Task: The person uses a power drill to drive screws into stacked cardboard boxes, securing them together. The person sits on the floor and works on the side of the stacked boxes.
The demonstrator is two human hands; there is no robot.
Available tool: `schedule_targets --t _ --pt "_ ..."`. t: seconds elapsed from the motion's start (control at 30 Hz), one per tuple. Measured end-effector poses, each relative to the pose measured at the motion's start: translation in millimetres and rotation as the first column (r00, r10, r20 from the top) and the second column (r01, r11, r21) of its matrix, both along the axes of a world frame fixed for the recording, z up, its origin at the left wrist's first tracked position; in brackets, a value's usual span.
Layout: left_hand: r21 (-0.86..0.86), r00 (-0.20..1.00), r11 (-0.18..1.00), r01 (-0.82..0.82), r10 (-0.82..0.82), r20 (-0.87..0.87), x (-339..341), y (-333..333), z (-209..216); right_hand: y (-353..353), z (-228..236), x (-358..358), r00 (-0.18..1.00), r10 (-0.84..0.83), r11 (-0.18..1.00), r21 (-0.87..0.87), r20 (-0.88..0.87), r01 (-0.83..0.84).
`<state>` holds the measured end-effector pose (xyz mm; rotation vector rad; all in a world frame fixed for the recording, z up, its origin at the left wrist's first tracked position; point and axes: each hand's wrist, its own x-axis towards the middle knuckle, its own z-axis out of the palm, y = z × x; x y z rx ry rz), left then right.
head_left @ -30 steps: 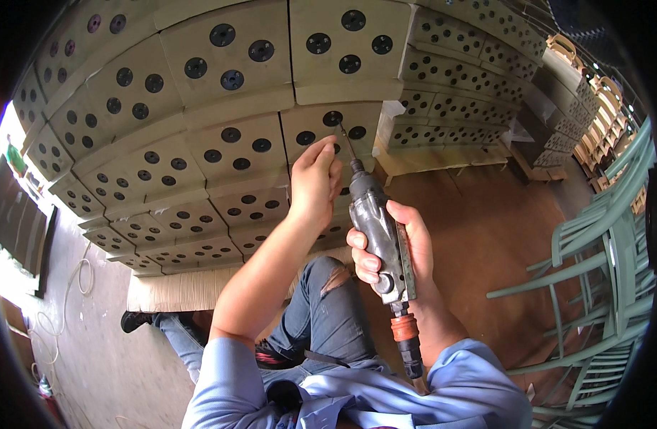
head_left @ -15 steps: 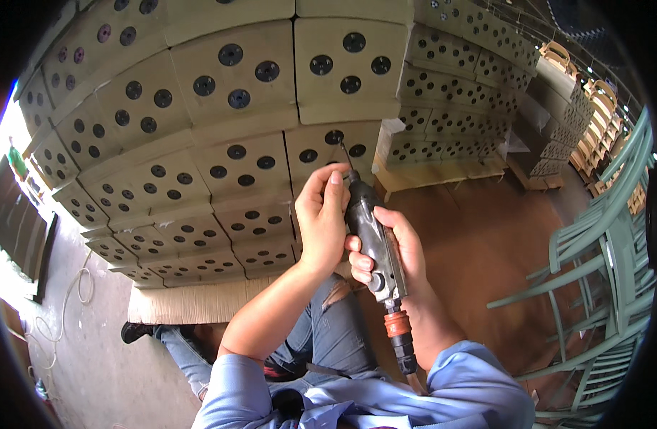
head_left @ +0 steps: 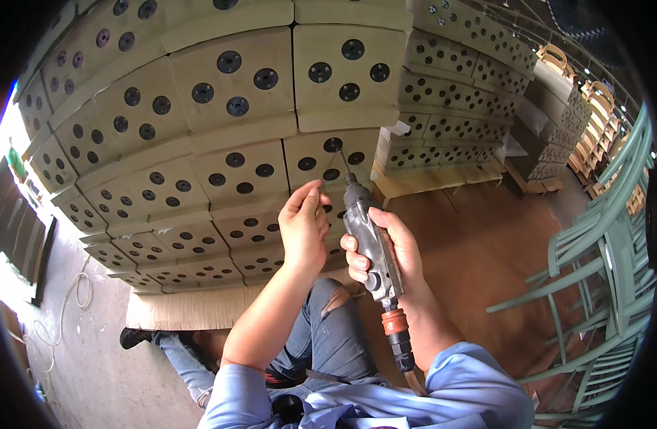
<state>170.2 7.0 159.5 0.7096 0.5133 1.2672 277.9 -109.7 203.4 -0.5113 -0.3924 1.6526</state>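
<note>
Wooden panels [head_left: 235,79], pale and each set with four dark round fittings, stood stacked in curved rows across the upper half of the view, on a low platform. A second stack of the same panels [head_left: 457,93] ran off to the right behind them. At the right edge stood green chair frames [head_left: 600,272] on the brown floor [head_left: 485,236]. The person sat before the stack in torn jeans, with blue sleeves. The pneumatic screwdriver [head_left: 371,239], grey with an orange hose coupling at its lower end, was gripped firmly round its body by the right hand [head_left: 392,250], its bit pointing up at a fitting on the nearest panel. The left hand [head_left: 305,225] sat just beside the tool, fingertips pinched together near the bit; whether they held anything could not be told.
</note>
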Motion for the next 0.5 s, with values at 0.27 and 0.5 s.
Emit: schedule_targets --t 0.27,0.5 --pt "-0.026 0.997 0.999 0.035 -0.036 -0.066 -12.9 6.5 -4.7 8.9 -7.7 0.7 1.0 0.007 1.0 0.01 0.027 -0.007" --pt "0.014 0.993 0.993 0.115 -0.114 -0.043 -19.9 19.2 -6.8 4.6 -7.6 6.3 0.998 0.011 1.0 0.005 0.064 -0.011"
